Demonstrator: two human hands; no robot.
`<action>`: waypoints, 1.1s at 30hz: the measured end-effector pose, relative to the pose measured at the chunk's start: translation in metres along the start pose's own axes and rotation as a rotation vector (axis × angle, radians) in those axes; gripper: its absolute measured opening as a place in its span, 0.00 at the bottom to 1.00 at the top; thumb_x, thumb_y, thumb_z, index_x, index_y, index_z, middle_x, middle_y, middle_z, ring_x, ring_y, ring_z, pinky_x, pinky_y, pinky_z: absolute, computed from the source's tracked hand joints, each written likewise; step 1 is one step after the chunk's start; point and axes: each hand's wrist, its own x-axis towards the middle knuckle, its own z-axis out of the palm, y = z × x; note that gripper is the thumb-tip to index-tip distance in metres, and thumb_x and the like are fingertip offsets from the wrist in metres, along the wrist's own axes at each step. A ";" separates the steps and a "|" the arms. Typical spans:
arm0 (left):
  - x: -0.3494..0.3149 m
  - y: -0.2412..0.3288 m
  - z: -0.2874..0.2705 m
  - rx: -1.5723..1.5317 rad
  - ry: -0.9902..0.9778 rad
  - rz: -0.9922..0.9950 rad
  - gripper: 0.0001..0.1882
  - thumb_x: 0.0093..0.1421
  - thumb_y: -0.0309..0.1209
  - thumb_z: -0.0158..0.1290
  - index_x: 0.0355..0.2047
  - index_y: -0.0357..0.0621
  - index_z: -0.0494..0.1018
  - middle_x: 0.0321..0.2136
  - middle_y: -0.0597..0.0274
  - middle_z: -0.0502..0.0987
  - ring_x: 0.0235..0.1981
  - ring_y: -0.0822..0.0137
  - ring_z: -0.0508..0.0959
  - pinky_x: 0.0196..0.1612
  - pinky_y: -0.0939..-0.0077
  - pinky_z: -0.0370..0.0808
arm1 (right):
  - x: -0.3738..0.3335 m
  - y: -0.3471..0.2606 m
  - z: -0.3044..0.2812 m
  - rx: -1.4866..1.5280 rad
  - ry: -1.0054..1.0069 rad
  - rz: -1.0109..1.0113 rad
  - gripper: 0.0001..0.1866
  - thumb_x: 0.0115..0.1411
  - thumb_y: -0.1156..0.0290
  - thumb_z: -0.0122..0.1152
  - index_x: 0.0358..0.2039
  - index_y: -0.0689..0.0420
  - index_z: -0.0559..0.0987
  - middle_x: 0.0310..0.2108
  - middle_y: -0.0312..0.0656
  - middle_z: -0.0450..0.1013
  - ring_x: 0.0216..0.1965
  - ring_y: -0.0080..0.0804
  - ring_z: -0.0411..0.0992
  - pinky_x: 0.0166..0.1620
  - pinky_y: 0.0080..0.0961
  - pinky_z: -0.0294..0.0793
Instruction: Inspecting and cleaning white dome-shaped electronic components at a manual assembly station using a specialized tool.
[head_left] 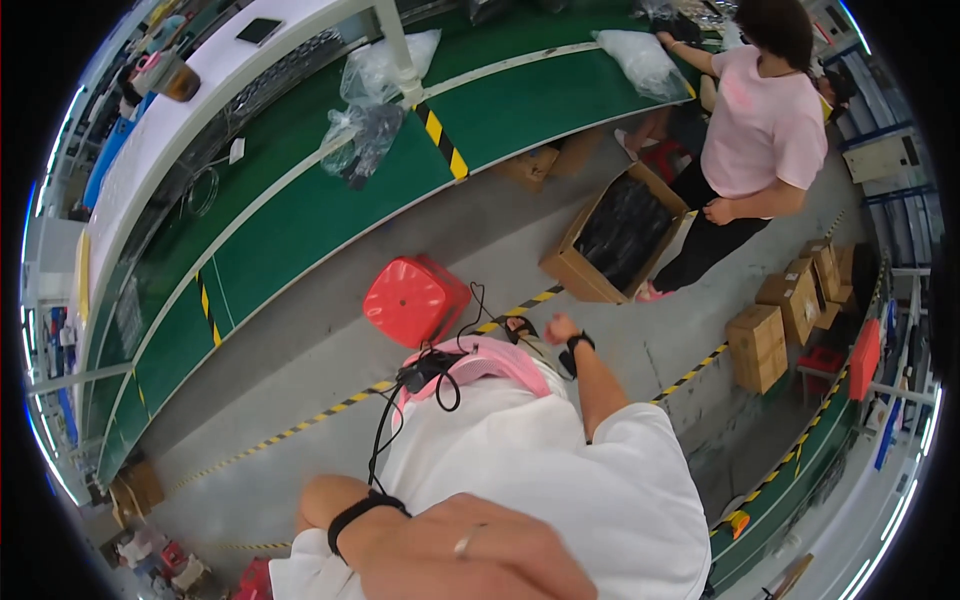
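Head view — left hand raised close; right hand fisted, empty

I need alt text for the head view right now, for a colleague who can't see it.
Seen from above, a person in a white shirt stands on a grey floor, left hand with a ring close to the camera, right hand closed and lowered near a red stool. A green conveyor carries plastic bags; a co-worker in pink stands by an open cardboard box.

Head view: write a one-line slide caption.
Wearer's left hand near the lens, right hand hanging by a red stool; a co-worker stands at the green conveyor.
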 end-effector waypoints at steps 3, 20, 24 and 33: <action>0.001 0.004 -0.006 0.218 0.012 0.064 0.09 0.63 0.28 0.53 0.37 0.32 0.75 0.34 0.47 0.78 0.24 0.59 0.79 0.22 0.74 0.75 | -0.055 0.002 0.030 0.431 -0.027 0.212 0.28 0.62 0.71 0.51 0.62 0.63 0.61 0.29 0.50 0.79 0.24 0.37 0.78 0.23 0.33 0.77; 0.025 -0.019 -0.011 0.294 -0.174 0.046 0.11 0.59 0.24 0.56 0.42 0.34 0.76 0.41 0.30 0.76 0.26 0.56 0.81 0.24 0.71 0.79 | -0.092 -0.001 0.003 0.401 0.046 0.220 0.14 0.58 0.68 0.50 0.35 0.63 0.80 0.28 0.46 0.79 0.24 0.34 0.79 0.27 0.31 0.80; 0.041 -0.037 -0.031 0.199 -0.145 0.006 0.19 0.57 0.27 0.59 0.48 0.34 0.73 0.45 0.34 0.75 0.33 0.51 0.82 0.33 0.66 0.80 | -0.089 0.009 0.000 0.257 0.021 0.170 0.14 0.55 0.65 0.52 0.27 0.62 0.82 0.22 0.44 0.78 0.21 0.33 0.78 0.25 0.30 0.80; 0.077 -0.276 -0.311 1.067 0.333 -0.498 0.20 0.59 0.28 0.55 0.52 0.43 0.70 0.61 0.44 0.59 0.58 0.50 0.67 0.56 0.62 0.68 | -0.104 0.142 -0.018 -0.078 -0.102 0.173 0.14 0.56 0.65 0.51 0.29 0.61 0.81 0.20 0.43 0.77 0.23 0.32 0.77 0.28 0.29 0.77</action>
